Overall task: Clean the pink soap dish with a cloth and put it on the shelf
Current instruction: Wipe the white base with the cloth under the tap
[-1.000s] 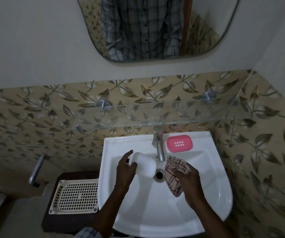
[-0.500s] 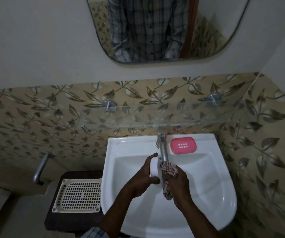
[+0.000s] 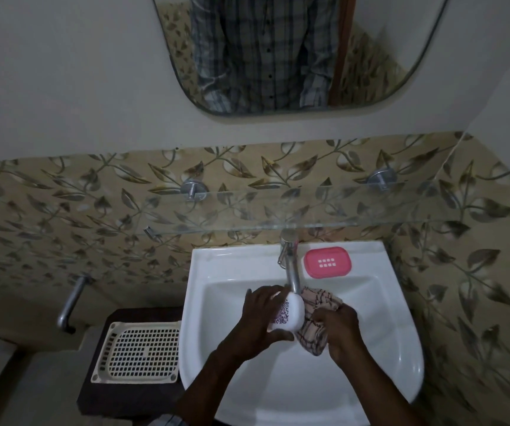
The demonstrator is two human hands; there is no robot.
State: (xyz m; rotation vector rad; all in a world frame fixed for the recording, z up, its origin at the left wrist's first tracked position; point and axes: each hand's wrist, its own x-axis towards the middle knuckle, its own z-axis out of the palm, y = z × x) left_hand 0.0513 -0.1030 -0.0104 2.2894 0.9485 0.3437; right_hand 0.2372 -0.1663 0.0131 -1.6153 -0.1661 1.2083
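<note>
Wiping in hand, centre frame.
Left hand (image 3: 260, 321) grasps a white piece (image 3: 289, 315), right hand (image 3: 338, 330) grips the cloth (image 3: 315, 305); pink soap dish (image 3: 327, 262) likely next.

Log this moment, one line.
left hand: grips white dish piece | right hand: grips cloth against it | pink soap dish: on sink rim

The white basin (image 3: 217, 272) is carrying the pink soap dish (image 3: 327, 262) on its ledge, just right of the tap (image 3: 290, 267). Above the tap a glass shelf (image 3: 278, 210) is jutting out; lower left, a dark stand (image 3: 124, 398) is bearing a cream tray (image 3: 138, 352)
</note>
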